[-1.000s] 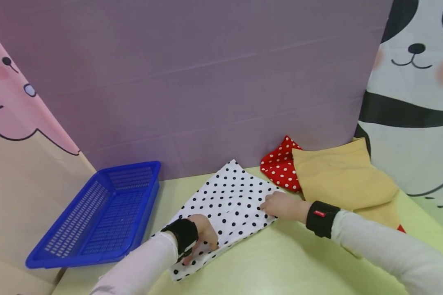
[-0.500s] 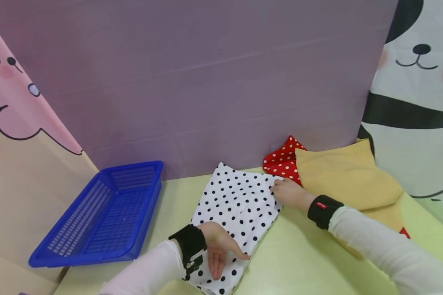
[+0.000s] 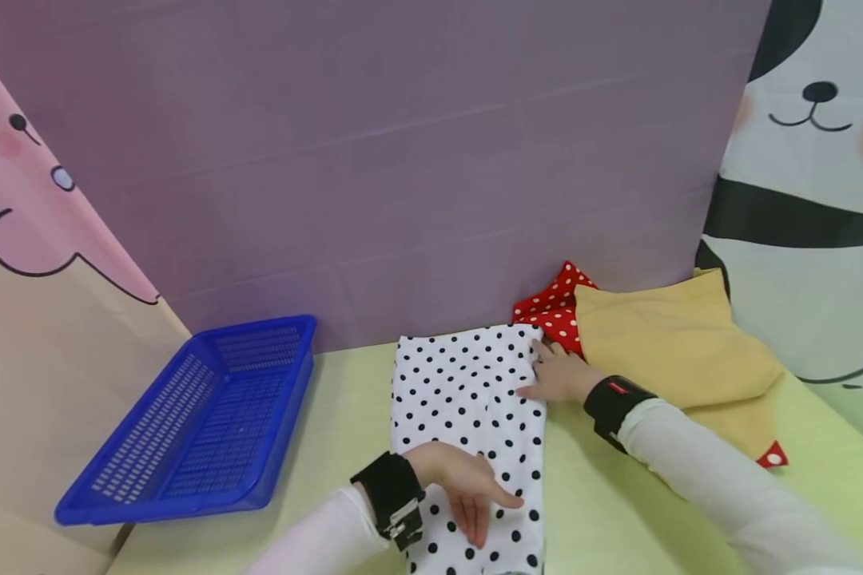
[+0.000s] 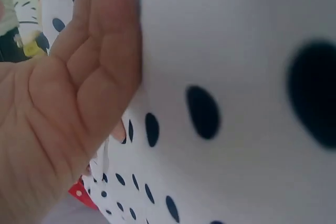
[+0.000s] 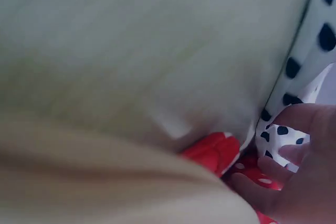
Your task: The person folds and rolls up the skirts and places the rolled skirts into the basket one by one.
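A white cloth with black polka dots (image 3: pixel 453 391) lies folded into a long rectangle on the table, one end toward the back wall. My left hand (image 3: pixel 463 483) rests on its near part with straight fingers and the thumb spread to the right. In the left wrist view the edge of the left palm (image 4: pixel 79 93) lies right against the dotted fabric. At the far right edge of the cloth, my right hand (image 3: pixel 562 375) touches the fabric with spread fingers. The right wrist view shows the right fingers (image 5: pixel 294 119) at that edge.
A blue plastic basket (image 3: pixel 158 511) stands at the left of the pale green table (image 3: pixel 352 399). Right of the dotted cloth lie a yellow cloth (image 3: pixel 669 343) and a red cloth with white dots (image 3: pixel 554 315), partly under the yellow one. A purple sheet (image 3: pixel 403 160) hangs behind.
The dotted cloth has turned from slanting to nearly straight. My left hand has unbent and slid right over it; my right hand has moved slightly up and spread its fingers.
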The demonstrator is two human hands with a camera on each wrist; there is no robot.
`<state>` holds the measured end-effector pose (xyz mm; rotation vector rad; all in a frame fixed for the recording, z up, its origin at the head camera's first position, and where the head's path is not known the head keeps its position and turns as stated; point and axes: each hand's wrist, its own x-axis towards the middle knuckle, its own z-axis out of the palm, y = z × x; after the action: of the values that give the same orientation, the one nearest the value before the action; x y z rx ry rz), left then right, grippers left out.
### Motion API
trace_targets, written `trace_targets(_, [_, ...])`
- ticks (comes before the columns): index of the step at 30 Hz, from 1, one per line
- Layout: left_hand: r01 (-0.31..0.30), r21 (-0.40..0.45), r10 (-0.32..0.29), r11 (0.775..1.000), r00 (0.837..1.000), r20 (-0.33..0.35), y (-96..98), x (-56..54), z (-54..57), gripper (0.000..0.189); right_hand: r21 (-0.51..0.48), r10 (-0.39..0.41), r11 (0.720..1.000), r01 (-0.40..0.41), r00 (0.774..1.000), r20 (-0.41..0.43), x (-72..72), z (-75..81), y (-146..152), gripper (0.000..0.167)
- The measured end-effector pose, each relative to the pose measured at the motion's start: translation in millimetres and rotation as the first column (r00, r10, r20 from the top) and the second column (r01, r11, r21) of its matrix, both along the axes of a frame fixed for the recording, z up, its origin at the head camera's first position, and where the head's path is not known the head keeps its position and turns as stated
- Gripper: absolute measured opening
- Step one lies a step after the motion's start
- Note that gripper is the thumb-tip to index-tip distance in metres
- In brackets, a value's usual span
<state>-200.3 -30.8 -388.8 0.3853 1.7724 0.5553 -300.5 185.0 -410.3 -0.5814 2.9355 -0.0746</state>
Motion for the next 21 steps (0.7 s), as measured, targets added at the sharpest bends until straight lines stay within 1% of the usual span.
trace_targets(1, [0.002, 0.027, -0.002, 1.0, 1.0, -0.002, 3.6, 0.0, -1.3, 0.066, -0.013, -0.018, 1.0, 0.018, 1.0, 0.023, -2.0, -0.1, 0, 0.075])
trace_targets(5, [-0.014, 0.111, 0.011, 0.994, 0.999, 0.031, 16.7, 0.4, -6.3, 0.065, -0.071, -0.063, 0.995, 0.071, 0.992, 0.108, -8.3, -1.0, 0, 0.077])
trace_targets(8, [-0.034, 0.163, 0.024, 0.986, 0.998, 0.059, 24.8, 1.8, -8.3, 0.065, -0.099, -0.071, 0.991, 0.085, 0.988, 0.138, -12.6, -2.5, -1, 0.076])
trace_targets(11, [-0.048, 0.198, 0.039, 0.979, 0.998, 0.049, 30.5, 3.2, -8.8, 0.064, -0.111, -0.088, 0.988, 0.104, 0.986, 0.141, -17.4, -7.0, -1, 0.075])
trace_targets(12, [-0.047, 0.209, 0.044, 0.977, 0.999, 0.022, 31.6, 3.8, -9.1, 0.063, -0.113, -0.094, 0.987, 0.11, 0.986, 0.139, -19.3, -9.6, -1, 0.074])
trace_targets(14, [-0.06, 0.216, 0.071, 0.975, 0.997, -0.042, 31.8, 3.6, -8.0, 0.062, -0.101, -0.103, 0.988, 0.117, 0.985, 0.136, -23.6, -13.9, -1, 0.074])
trace_targets(15, [-0.061, 0.217, 0.08, 0.974, 0.993, -0.081, 30.4, 3.6, -6.9, 0.063, -0.099, -0.104, 0.988, 0.118, 0.986, 0.132, -24.5, -15.4, -1, 0.074])
trace_targets(16, [-0.063, 0.217, 0.093, 0.974, 0.987, -0.131, 28.0, 4.3, -5.4, 0.063, -0.097, -0.105, 0.988, 0.118, 0.986, 0.13, -24.4, -16.1, -1, 0.074])
trace_targets(17, [-0.056, 0.217, 0.099, 0.975, 0.976, -0.194, 24.4, 5.3, -3.2, 0.063, -0.092, -0.1, 0.989, 0.112, 0.987, 0.122, -23.1, -15.6, -1, 0.075])
trace_targets(18, [-0.041, 0.203, 0.098, 0.978, 0.956, -0.278, 20.2, 7.1, -0.2, 0.064, -0.089, -0.092, 0.991, 0.103, 0.988, 0.121, -20.0, -12.2, -2, 0.075])
trace_targets(19, [-0.038, 0.186, 0.103, 0.982, 0.93, -0.353, 15.1, 9.6, 3.1, 0.066, -0.096, -0.084, 0.991, 0.096, 0.989, 0.123, -15.3, -7.7, -3, 0.076])
trace_targets(20, [-0.025, 0.156, 0.093, 0.987, 0.89, -0.447, 9.5, 12.4, 6.7, 0.07, -0.107, -0.074, 0.99, 0.087, 0.989, 0.125, -9.4, -2.1, -4, 0.078])
trace_targets(21, [-0.006, 0.112, 0.066, 0.994, 0.832, -0.55, 4.1, 14.8, 8.5, 0.07, -0.121, -0.067, 0.989, 0.084, 0.988, 0.138, -2.1, 2.9, -4, 0.08])
